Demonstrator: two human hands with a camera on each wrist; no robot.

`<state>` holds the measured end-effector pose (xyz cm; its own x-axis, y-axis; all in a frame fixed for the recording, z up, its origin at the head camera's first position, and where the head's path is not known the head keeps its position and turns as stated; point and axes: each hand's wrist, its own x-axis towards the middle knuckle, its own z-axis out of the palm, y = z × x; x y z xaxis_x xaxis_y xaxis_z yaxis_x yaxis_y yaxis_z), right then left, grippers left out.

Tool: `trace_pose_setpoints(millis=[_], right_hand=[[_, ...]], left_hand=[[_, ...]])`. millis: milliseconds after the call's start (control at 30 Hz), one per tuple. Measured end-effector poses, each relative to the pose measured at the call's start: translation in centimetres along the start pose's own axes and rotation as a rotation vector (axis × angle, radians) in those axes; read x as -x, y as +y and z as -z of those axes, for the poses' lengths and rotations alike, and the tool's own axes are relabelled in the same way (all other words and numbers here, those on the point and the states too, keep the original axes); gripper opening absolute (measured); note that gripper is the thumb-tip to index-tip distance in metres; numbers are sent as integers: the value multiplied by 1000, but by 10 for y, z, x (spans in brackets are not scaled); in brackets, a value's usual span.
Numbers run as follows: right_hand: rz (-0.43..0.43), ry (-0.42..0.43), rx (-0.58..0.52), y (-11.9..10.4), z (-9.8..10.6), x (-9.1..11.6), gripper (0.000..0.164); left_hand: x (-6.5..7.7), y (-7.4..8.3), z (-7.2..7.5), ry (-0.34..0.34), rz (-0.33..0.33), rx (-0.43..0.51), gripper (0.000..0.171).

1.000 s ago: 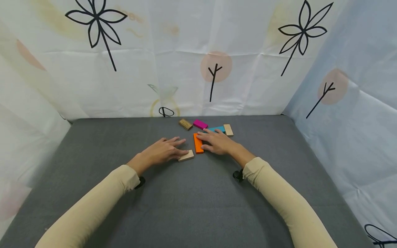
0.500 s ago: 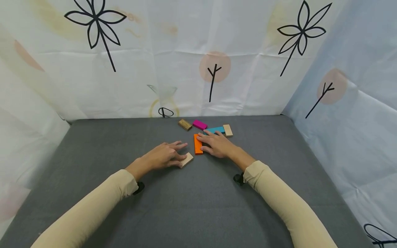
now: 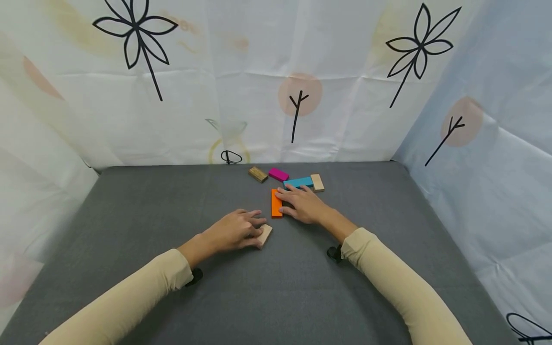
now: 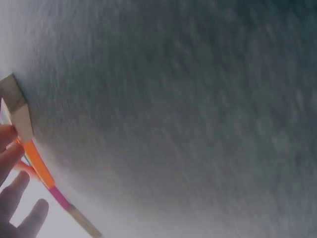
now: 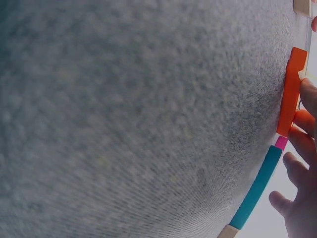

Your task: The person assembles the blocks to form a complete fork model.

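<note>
In the head view, my left hand pinches a pale wooden block on the grey table, thumb at its near end and fingertips at its far side. The left wrist view shows this block standing out beside the fingers. My right hand rests its fingertips and thumb on an orange block, with fairly straight fingers. The right wrist view shows the orange block at the thumb and index finger. Just beyond that hand lies a blue block, partly behind its fingers.
A second pale block touches the blue block's right end. Further back lie a magenta block and a brown speckled block. A patterned white cloth hangs behind the table's back edge.
My left hand has drawn the pale block nearer to me and turned it, its long side now pointing more away from me. The orange block has straightened and shifted slightly nearer under my right hand.
</note>
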<state>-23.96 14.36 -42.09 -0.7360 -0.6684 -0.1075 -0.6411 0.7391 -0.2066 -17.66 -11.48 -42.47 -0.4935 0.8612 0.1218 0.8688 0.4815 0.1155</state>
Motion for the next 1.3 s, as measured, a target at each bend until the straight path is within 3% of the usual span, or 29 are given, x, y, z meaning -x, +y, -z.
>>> trace_pose_setpoints(millis=[167, 400, 1067, 1300], right_hand=[[12, 11, 6, -1, -1, 3, 57], [22, 31, 0, 0, -4, 6, 57], [35, 29, 5, -2, -5, 12, 57], [54, 32, 10, -4, -5, 15, 56]], left_hand=[[-5, 16, -7, 49, 8, -87, 36], [-10, 33, -12, 42, -13, -196, 39], [-13, 42, -17, 25, -23, -282, 37], [-13, 44, -19, 93, -51, -265, 30]])
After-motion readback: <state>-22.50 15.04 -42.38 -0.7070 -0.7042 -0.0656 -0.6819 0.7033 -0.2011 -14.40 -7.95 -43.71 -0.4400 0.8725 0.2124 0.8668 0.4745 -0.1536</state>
